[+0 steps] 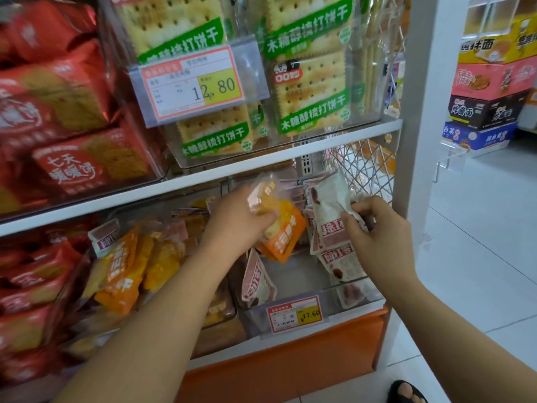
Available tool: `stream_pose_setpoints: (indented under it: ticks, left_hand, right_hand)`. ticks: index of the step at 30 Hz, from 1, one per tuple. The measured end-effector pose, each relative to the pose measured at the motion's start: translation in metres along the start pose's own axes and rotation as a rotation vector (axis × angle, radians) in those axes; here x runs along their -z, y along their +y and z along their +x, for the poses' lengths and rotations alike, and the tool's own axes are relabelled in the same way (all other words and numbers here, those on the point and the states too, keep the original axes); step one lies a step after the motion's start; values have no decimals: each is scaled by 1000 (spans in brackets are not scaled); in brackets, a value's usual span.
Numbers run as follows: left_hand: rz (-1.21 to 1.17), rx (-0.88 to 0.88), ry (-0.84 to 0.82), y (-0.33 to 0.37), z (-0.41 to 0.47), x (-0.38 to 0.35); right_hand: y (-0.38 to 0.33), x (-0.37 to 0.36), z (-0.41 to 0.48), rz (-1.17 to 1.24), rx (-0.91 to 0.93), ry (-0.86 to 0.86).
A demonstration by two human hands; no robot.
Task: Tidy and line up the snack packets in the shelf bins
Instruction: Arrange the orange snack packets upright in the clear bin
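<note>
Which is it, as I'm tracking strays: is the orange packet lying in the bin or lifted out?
Lifted out. The left hand grips the orange packet, holding it above the bin and its bare floor.

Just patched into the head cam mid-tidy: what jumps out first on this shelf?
Both hands work over the lower right bin: the left hand grips an orange snack packet, and the right hand pinches a white-and-maroon packet. Above them, a large price tag reading 12.80 hangs in front of green-labelled cracker packs.
</note>
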State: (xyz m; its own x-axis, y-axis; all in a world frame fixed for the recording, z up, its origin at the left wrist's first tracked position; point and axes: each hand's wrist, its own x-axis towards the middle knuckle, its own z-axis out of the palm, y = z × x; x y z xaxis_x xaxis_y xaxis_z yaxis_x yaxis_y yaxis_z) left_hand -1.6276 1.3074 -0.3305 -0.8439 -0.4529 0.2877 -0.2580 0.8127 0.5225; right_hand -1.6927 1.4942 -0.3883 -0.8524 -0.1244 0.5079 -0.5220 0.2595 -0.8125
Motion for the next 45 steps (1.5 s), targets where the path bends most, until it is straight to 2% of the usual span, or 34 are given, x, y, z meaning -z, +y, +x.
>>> stream_pose_setpoints:
  ticks: [5, 9, 11, 13, 15, 17, 21, 23, 28, 30, 32, 34, 37, 39, 42, 43, 45]
  left_hand:
    - [-69, -4, 178, -7, -38, 19]
    - [-123, 33, 237, -16, -62, 37]
    - [-187, 41, 244, -21, -73, 48]
    - [-290, 52, 219, -29, -83, 59]
    - [-429, 70, 173, -37, -94, 67]
    - [-540, 79, 143, -45, -102, 73]
    - [-599, 132, 100, -63, -106, 80]
    - [-495, 138, 134, -74, -105, 84]
    - [-82, 42, 329, -119, -107, 97]
    - [40, 15, 319, -137, -107, 100]
    - [112, 20, 186, -147, -105, 98]
    - [175, 26, 45, -155, -104, 94]
    - [259, 14, -27, -163, -104, 90]
    - [249, 14, -50, -167, -105, 90]
    - [261, 24, -118, -169, -111, 93]
    - [267, 32, -133, -170, -113, 94]
    - [243, 37, -129, -169, -117, 96]
  right_hand:
    - [-9, -15, -7, 9, -28, -222]
    - [-22, -23, -17, -58, 12, -263]
    - [-36, -26, -23, 38, 36, -327]
    - [-51, -30, -31, 166, 25, -487]
    - [-67, -35, -36, 310, -53, -651]
    - [-81, -40, -40, 441, -128, -736]
    - [-94, -55, -41, 492, -213, -751]
    - [-94, -67, -41, 504, -257, -695]
    - [-95, -102, -28, 573, -387, -345]
    - [-97, -117, -17, 488, -335, -224]
    - [-97, -135, -6, 341, -222, -141]
    - [-98, -154, 1, 119, -110, -151]
    - [-96, -181, 11, -271, 129, -358]
    - [-103, -192, 15, -439, 233, -521]
    - [-107, -201, 16, -814, 371, -668]
    - [-107, -201, 15, -877, 392, -710]
    - [-104, -199, 15, -832, 379, -750]
